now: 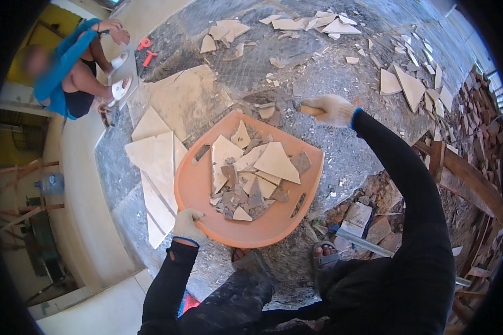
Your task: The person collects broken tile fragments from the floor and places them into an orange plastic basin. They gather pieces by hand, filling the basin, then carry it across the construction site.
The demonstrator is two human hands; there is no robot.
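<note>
An orange plastic debris pan (185,187) with slotted handholds stands tilted in front of me, loaded with broken cream tile pieces (278,162) and grey-brown mortar chunks. My left hand (189,225), in a pale knit glove, is closed on the pan's near left rim. Beyond the pan's far right side, my gloved right hand (332,110) is closed around the wooden handle (312,110) of a tool that looks like a trowel. Its dark blade points left, low over the rubble, next to a small tile shard (267,111); the blade's outline is hard to make out.
Large cream tile slabs (156,156) lie left of the pan. More shards (402,89) cover the floor ahead and right. A rubble heap (480,128) and timber (464,173) line the right side. At upper left a person (78,72) sits near red tools (148,57).
</note>
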